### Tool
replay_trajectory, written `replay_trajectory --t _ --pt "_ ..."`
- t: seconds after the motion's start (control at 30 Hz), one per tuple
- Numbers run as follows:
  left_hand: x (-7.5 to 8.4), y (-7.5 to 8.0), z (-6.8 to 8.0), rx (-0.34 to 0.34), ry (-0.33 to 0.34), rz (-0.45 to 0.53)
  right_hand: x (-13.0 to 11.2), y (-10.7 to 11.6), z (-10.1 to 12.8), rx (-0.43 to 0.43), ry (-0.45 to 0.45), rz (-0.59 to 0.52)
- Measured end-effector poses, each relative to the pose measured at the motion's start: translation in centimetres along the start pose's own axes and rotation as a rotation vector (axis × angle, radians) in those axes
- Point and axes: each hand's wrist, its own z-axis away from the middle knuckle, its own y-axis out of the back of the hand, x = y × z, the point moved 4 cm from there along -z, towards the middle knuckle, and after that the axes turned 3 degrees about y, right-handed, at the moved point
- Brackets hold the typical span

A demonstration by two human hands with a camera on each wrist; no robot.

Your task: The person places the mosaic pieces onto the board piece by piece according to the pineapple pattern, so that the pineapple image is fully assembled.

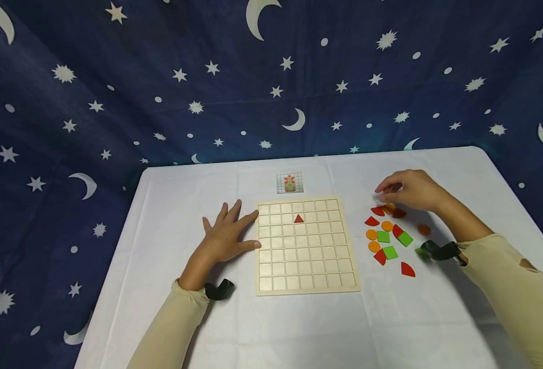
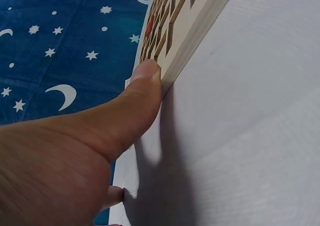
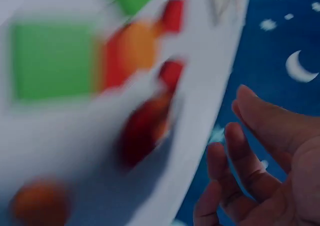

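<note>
A pale wooden grid board [image 1: 305, 246] lies in the middle of the white table [image 1: 179, 189]. One red triangle [image 1: 299, 219] sits in a cell of its second row. My left hand [image 1: 241, 228] lies flat beside the board's left edge, fingers spread, and its thumb [image 2: 137, 98] presses against the board's side [image 2: 192, 21]. My right hand [image 1: 391, 192] hovers over the far end of a loose pile of flat pieces [image 1: 388, 236] in red, orange and green. Its fingers [image 3: 240, 151] hang loosely curved and hold nothing. A blurred green square [image 3: 52, 61] and a red piece [image 3: 142, 128] lie below it.
A small pattern card [image 1: 289, 183] lies just beyond the board. One orange disc [image 1: 423, 229] and a red quarter-round [image 1: 407, 269] lie apart from the pile. Dark blue cloth with stars and moons [image 1: 271, 77] hangs behind and around the table.
</note>
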Motion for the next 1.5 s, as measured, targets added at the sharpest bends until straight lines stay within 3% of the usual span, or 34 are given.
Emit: replay_trajectory --t 0.17,0.4,0.6,0.73,0.93,1.2,1.5 --pt "0.0 -0.1 0.0 0.007 0.004 -0.001 3.1 -0.8 1.3 -0.081 -0.004 0.037" --pt "-0.2 -0.1 -0.1 0.053 -0.016 -0.026 4.3 -1.8 1.7 -0.062 -0.02 0.016" --pt "-0.5 0.1 -0.4 0.18 -0.131 -0.054 4.4 -1.9 1.6 -0.051 -0.03 -0.001" --pt "-1.3 -0.3 -1.0 0.232 -0.228 0.011 4.6 -2.1 1.7 -0.05 -0.038 -0.019" --pt "-2.6 -0.8 -1.7 0.219 -0.293 0.172 4.8 -2.2 1.6 -0.077 -0.043 -0.045" --pt "-2.7 -0.7 -1.8 0.226 -0.309 0.152 4.9 -1.9 1.5 -0.085 -0.074 -0.113" --pt "-2.8 -0.7 -1.7 0.23 -0.298 0.15 3.5 -2.5 1.4 0.002 -0.143 -0.251"
